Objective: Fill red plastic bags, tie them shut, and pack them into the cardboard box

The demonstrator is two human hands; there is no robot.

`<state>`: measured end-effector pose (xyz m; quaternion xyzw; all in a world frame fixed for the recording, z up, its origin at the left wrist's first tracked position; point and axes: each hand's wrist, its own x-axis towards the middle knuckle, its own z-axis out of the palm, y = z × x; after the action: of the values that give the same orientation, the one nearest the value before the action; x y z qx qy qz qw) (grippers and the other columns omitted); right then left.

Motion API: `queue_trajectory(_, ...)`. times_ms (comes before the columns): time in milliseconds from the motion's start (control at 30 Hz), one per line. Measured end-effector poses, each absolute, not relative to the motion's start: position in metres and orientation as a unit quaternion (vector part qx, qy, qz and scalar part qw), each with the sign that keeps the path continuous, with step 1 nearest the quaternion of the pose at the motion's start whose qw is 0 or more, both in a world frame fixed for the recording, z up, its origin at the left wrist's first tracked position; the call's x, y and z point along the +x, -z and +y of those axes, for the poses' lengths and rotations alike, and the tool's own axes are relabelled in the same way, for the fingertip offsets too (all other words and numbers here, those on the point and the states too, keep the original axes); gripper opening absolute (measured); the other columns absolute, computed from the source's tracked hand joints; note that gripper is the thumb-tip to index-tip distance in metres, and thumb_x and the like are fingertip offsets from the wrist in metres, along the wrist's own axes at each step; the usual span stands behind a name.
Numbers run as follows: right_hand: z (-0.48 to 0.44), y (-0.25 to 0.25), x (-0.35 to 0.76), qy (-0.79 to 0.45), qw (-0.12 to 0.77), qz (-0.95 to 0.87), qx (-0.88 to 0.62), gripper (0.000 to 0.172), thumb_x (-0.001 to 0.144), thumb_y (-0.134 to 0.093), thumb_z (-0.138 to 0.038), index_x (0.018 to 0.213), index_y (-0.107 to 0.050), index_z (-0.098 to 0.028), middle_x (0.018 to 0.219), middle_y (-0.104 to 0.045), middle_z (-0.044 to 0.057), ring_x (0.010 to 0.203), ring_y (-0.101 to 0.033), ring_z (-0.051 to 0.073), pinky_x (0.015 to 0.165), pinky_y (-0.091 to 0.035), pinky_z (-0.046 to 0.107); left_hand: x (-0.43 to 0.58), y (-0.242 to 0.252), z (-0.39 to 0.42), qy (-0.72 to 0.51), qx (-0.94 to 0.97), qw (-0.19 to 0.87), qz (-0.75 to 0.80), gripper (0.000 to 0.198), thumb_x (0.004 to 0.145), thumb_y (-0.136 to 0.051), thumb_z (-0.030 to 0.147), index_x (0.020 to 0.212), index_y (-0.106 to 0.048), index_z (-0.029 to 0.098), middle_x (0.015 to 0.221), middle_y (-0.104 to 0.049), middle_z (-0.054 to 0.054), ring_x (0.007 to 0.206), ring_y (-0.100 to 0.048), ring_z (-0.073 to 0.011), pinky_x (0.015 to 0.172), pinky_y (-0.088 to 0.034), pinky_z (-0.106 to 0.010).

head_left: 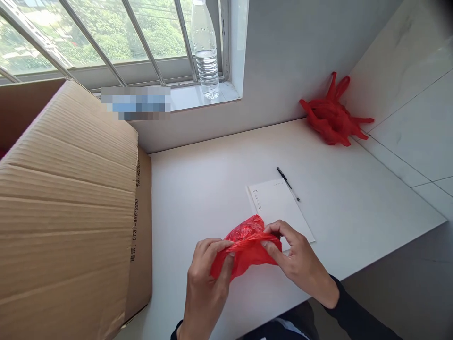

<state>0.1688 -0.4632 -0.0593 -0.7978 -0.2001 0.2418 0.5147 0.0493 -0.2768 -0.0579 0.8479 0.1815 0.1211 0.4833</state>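
A crumpled red plastic bag [249, 248] is stretched between my two hands above the front part of the white table. My left hand [210, 274] pinches its left end between thumb and fingers. At the other end, the thumb and index finger of my right hand [295, 252] grip the bag's edge. Just behind the bag lies a white notepad [279, 203] with small print on it, partly covered by the bag and my right hand. A black pen [288, 183] rests along the pad's right edge.
A large open cardboard box [71, 203] stands on the left. More red plastic bags [331, 115] lie heaped in the far right corner by the tiled wall. On the sill of the barred window is a water bottle [207, 66]. The white table [198, 174] ends at the front right.
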Motion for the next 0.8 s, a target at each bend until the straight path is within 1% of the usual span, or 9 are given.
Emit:
queue_trajectory(100, -0.472, 0.06, 0.169, -0.246, 0.559, -0.148, -0.778, 0.013, 0.099, -0.053, -0.038, 0.096, -0.056, -0.026, 0.089, -0.056, 0.0, 0.079, -0.052, 0.017, 0.054, -0.039, 0.026, 0.044, 0.056, -0.271, -0.157, 0.796, 0.518, 0.272, 0.012, 0.097, -0.062, 0.038, 0.103, -0.068, 0.029, 0.1, -0.068, -0.001, 0.092, -0.064, -0.0191, 0.078, -0.053, -0.03)
queue_trajectory(200, -0.478, 0.057, 0.169, -0.245, 0.597, -0.113, -0.755, 0.015, 0.099, -0.052, -0.041, 0.094, -0.053, -0.026, 0.09, -0.055, 0.0, 0.078, -0.051, 0.016, 0.061, -0.041, 0.027, 0.039, 0.051, -0.268, -0.177, 0.752, 0.541, 0.332, 0.019, 0.097, -0.061, 0.042, 0.109, -0.067, 0.028, 0.105, -0.069, -0.002, 0.094, -0.065, -0.02, 0.08, -0.052, -0.031)
queue_trajectory(333, -0.475, 0.047, 0.165, -0.262, 0.598, -0.12, -0.748, 0.026, 0.096, -0.058, -0.045, 0.084, -0.046, -0.025, 0.085, -0.055, -0.001, 0.074, -0.049, 0.016, 0.067, -0.042, 0.029, 0.04, 0.037, -0.276, -0.201, 0.808, 0.481, 0.275, 0.027, 0.094, -0.065, 0.038, 0.12, -0.066, 0.032, 0.118, -0.063, -0.004, 0.11, -0.06, -0.0237, 0.086, -0.051, -0.033)
queue_trajectory(500, -0.479, 0.043, 0.163, -0.229, 0.624, -0.108, -0.739, 0.034, 0.098, -0.056, -0.05, 0.077, -0.048, -0.024, 0.073, -0.047, -0.003, 0.067, -0.044, 0.015, 0.061, -0.039, 0.028, 0.042, 0.023, -0.281, -0.283, 0.816, 0.447, 0.234, 0.015, 0.092, -0.067, 0.025, 0.104, -0.074, 0.033, 0.106, -0.056, -0.003, 0.096, -0.057, -0.0208, 0.077, -0.049, -0.031)
queue_trajectory(567, -0.484, 0.044, 0.164, -0.186, 0.637, -0.085, -0.744, 0.034, 0.101, -0.051, -0.049, 0.078, -0.05, -0.024, 0.074, -0.047, -0.002, 0.068, -0.044, 0.015, 0.059, -0.039, 0.028, 0.037, 0.017, -0.278, -0.335, 0.805, 0.421, 0.25, 0.017, 0.092, -0.067, 0.024, 0.102, -0.076, 0.035, 0.098, -0.057, -0.001, 0.089, -0.056, -0.0191, 0.077, -0.047, -0.031)
queue_trajectory(633, -0.487, 0.043, 0.166, -0.156, 0.631, -0.079, -0.756, 0.032, 0.103, -0.046, -0.047, 0.081, -0.054, -0.025, 0.079, -0.051, 0.0, 0.073, -0.048, 0.017, 0.062, -0.042, 0.029, 0.029, 0.011, -0.275, -0.347, 0.79, 0.414, 0.289, 0.017, 0.091, -0.069, 0.028, 0.104, -0.077, 0.037, 0.088, -0.061, 0.001, 0.076, -0.053, -0.017, 0.069, -0.045, -0.03)
queue_trajectory(700, -0.487, 0.037, 0.165, -0.127, 0.614, -0.093, -0.773, 0.025, 0.102, -0.049, -0.045, 0.089, -0.06, -0.026, 0.087, -0.058, 0.002, 0.082, -0.055, 0.019, 0.067, -0.047, 0.03, 0.02, 0.006, -0.272, -0.295, 0.774, 0.452, 0.332, 0.017, 0.092, -0.068, 0.036, 0.107, -0.076, 0.036, 0.075, -0.063, 0.003, 0.06, -0.047, -0.0142, 0.057, -0.043, -0.028)
queue_trajectory(767, -0.487, 0.026, 0.158, -0.063, 0.602, -0.096, -0.79, 0.015, 0.097, -0.058, -0.041, 0.105, -0.062, -0.03, 0.1, -0.063, 0.004, 0.094, -0.06, 0.022, 0.076, -0.052, 0.034, 0.011, 0.003, -0.27, -0.237, 0.752, 0.508, 0.347, 0.019, 0.091, -0.067, 0.045, 0.102, -0.077, 0.033, 0.068, -0.062, 0.002, 0.053, -0.046, -0.0135, 0.05, -0.043, -0.026)
queue_trajectory(800, -0.488, 0.018, 0.152, -0.007, 0.601, -0.093, -0.794, 0.019, 0.094, -0.063, -0.04, 0.111, -0.062, -0.032, 0.106, -0.063, 0.005, 0.099, -0.061, 0.024, 0.08, -0.053, 0.037, 0.008, 0.003, -0.269, -0.221, 0.741, 0.535, 0.341, 0.021, 0.09, -0.067, 0.049, 0.096, -0.077, 0.031, 0.066, -0.062, 0.001, 0.054, -0.049, -0.0145, 0.05, -0.045, -0.026)
